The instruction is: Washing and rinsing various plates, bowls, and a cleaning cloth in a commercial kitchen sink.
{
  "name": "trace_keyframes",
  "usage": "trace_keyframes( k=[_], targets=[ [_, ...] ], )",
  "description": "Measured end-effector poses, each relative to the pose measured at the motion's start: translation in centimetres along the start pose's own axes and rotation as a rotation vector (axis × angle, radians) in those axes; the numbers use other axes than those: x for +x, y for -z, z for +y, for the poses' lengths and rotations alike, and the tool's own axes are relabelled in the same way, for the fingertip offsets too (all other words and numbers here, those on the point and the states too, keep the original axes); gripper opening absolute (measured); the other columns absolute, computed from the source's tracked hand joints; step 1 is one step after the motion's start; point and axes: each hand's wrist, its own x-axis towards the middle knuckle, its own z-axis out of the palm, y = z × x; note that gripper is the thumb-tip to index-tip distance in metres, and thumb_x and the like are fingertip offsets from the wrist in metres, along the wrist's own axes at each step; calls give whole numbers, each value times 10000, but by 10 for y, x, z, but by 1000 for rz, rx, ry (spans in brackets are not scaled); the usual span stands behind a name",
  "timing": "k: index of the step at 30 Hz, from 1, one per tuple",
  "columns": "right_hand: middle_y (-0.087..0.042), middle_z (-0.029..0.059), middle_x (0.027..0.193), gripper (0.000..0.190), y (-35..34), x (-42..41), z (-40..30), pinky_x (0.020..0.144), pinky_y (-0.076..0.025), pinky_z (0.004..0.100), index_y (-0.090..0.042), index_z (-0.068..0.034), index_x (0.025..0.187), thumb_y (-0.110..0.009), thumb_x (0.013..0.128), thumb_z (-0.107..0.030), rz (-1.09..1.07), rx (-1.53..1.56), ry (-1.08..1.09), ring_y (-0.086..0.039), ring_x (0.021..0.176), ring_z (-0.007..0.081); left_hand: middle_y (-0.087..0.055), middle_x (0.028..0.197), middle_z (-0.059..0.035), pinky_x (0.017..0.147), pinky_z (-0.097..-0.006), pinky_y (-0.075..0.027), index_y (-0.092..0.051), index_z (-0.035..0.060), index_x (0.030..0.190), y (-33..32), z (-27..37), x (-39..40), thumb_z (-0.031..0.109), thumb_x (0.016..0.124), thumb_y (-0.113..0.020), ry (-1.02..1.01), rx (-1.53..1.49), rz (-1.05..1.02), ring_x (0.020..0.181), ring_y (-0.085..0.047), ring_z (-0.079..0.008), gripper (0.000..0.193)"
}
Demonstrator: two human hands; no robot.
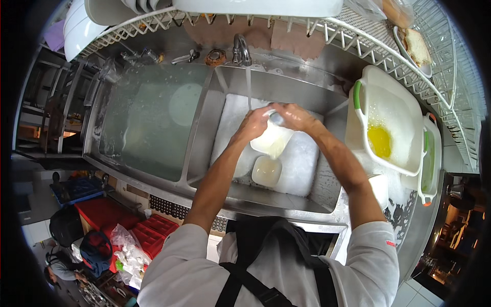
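Note:
My left hand [254,122] and my right hand [293,116] meet over the right sink basin [330,165]. Between them they grip a white dish [270,140], tilted with its lower part towards me. A small rounded rim shows at my fingers; whether it belongs to a second piece I cannot tell. Pale yellowish liquid seems to run off the dish's lower edge. Just below lies a small square bowl [267,171] with cloudy liquid in it. White, suds-like matter [295,172] covers the basin floor. Water falls from the chrome faucet [241,50] beside my left hand.
Cloudy water fills the left basin [149,119], with a round pale plate [187,104] under the surface. At right stands a white tub [395,103] holding suds and yellow liquid. A white wire rack [345,36] overhangs the back. Another person [65,264] is far behind at lower left.

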Motion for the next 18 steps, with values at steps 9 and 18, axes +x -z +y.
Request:
trace_keyframes(
  k=[9,18],
  targets=[
    [-709,123,883,260,-74,-87,-62,681,-555,358,-679,56,1039,-683,801,-48,973,1266,-1043,-685,768,212,-597,1278,-115,1006,-351,-441,-537,-4,1329,-126,39,-38,46,961,-579,370,-1183,540,1183,-561,-230,373],
    [-744,124,837,354,101,-405,-89,682,-557,318,-696,7,1087,-650,737,-12,925,-159,-1155,-690,687,171,-588,1343,-201,1030,-463,-483,-453,63,1451,-217,-120,-87,231,826,-754,114,187,-517,1223,-586,-359,714]
  ],
)
